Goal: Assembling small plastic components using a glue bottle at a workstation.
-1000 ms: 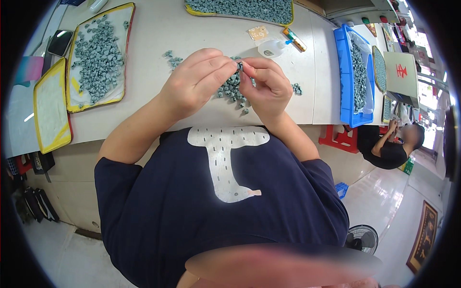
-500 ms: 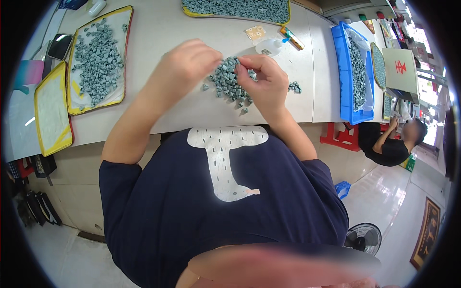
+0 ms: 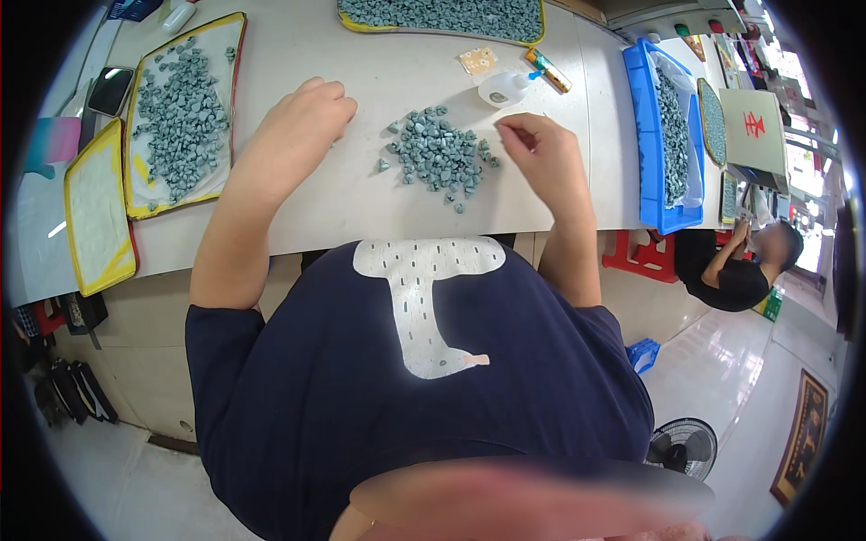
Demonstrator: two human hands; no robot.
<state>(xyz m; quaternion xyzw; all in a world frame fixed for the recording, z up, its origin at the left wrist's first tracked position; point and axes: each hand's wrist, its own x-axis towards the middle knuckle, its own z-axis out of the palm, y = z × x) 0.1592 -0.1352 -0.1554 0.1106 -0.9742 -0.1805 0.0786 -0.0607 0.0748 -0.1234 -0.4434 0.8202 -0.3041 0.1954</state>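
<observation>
A loose pile of small grey-green chunky pieces [image 3: 437, 153] lies on the white table in front of me. To the left of the pile, my left hand [image 3: 311, 117] is closed with its fingers curled downward; what it may hold is hidden under the fingers. On the pile's right side is my right hand [image 3: 546, 158], thumb and forefinger drawn together in a pinch. I cannot make out anything between those fingertips. A white squeeze bottle [image 3: 503, 88] with a blue tip lies just beyond my right hand.
At left, a yellow-edged tray [image 3: 137, 194] holds many similar pieces, beside another yellow-edged tray [image 3: 95, 212] and a phone [image 3: 111, 90]. Another filled tray [image 3: 442, 34] lies at the far edge. Rightward stand a blue bin [image 3: 645, 153] and a seated person [image 3: 722, 266].
My hands have parted from over the pile: the left moved left, the right moved right and slightly down. More of the pile now shows.
</observation>
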